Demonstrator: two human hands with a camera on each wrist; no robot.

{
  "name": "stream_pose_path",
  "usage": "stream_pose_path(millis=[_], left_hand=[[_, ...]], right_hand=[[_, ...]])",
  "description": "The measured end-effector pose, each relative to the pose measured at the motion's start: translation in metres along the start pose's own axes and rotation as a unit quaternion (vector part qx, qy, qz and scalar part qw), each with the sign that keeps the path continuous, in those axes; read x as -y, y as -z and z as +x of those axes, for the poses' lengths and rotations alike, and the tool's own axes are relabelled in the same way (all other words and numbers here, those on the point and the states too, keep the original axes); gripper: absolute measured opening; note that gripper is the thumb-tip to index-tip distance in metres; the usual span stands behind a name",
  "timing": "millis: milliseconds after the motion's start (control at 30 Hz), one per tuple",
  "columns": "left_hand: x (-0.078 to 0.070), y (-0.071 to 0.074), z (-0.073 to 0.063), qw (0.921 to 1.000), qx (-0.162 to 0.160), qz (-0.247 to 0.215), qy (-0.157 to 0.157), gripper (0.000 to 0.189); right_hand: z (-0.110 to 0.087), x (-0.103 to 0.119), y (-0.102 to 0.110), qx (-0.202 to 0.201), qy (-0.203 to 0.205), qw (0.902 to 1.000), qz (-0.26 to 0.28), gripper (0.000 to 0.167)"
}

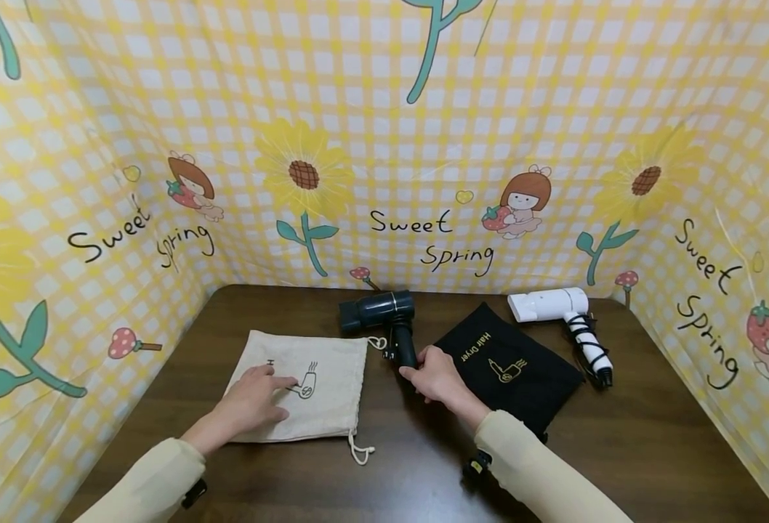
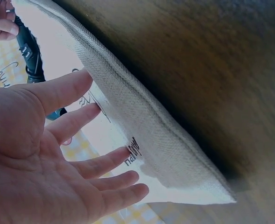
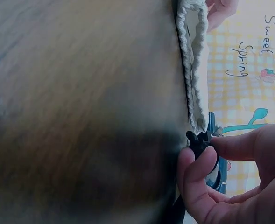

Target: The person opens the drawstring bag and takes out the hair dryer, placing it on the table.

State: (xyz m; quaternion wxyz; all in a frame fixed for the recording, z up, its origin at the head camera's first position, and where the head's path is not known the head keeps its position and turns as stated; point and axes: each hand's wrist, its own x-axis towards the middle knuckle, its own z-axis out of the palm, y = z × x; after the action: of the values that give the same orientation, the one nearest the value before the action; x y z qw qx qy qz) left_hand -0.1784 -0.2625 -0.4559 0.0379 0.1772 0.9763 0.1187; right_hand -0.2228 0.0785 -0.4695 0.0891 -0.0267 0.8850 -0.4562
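Note:
A dark hair dryer (image 1: 378, 311) lies at the table's back middle, its handle pointing toward me. My right hand (image 1: 438, 376) pinches the end of that handle between thumb and fingers, as the right wrist view also shows. A cream drawstring bag (image 1: 339, 418) printed with a hair dryer lies flat to the left. My left hand (image 1: 251, 398) is over the bag, fingers spread and fairly straight; in the left wrist view its fingertips (image 2: 139, 191) are at the cloth. The bag's ruffled mouth (image 3: 200, 70) faces right, slightly parted in the right wrist view.
Right of my right hand lies a black bag (image 1: 541, 385) lettered "Hair Dryer". A white hair dryer (image 1: 548, 303) with its cord wound round the handle lies at the back right. Patterned cloth (image 1: 384, 145) walls in the brown table (image 1: 397, 472). White drawstrings (image 1: 361, 452) hang off the cream bag.

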Motion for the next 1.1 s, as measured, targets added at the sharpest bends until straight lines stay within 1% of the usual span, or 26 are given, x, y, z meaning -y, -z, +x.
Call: stream_pose_path(millis=[333, 600, 800, 967, 1100], left_hand=[[0.0009, -0.0018, -0.0001, 1.0000, -0.002, -0.005, 0.001, 0.051], [-0.0023, -0.0015, -0.0024, 1.0000, -0.002, -0.007, -0.004, 0.051], [-0.0036, 0.0013, -0.0002, 0.9998, -0.009, 0.005, -0.014, 0.050], [-0.0017, 0.0001, 0.0008, 0.9998, -0.014, 0.002, -0.010, 0.051], [-0.0024, -0.0003, 0.0014, 0.9999, -0.014, -0.005, -0.006, 0.052]], right_hand=[[0.0032, -0.0028, -0.0052, 0.003, 0.009, 0.9999, -0.009, 0.028], [0.0012, -0.0048, -0.0084, 0.010, 0.002, 0.9999, -0.013, 0.028], [0.0025, -0.0031, -0.0058, 0.006, 0.003, 0.9998, -0.018, 0.027], [0.0035, -0.0025, -0.0048, 0.007, 0.003, 0.9998, -0.018, 0.028], [0.0017, -0.0035, -0.0005, 0.003, 0.012, 0.9996, -0.024, 0.031]])
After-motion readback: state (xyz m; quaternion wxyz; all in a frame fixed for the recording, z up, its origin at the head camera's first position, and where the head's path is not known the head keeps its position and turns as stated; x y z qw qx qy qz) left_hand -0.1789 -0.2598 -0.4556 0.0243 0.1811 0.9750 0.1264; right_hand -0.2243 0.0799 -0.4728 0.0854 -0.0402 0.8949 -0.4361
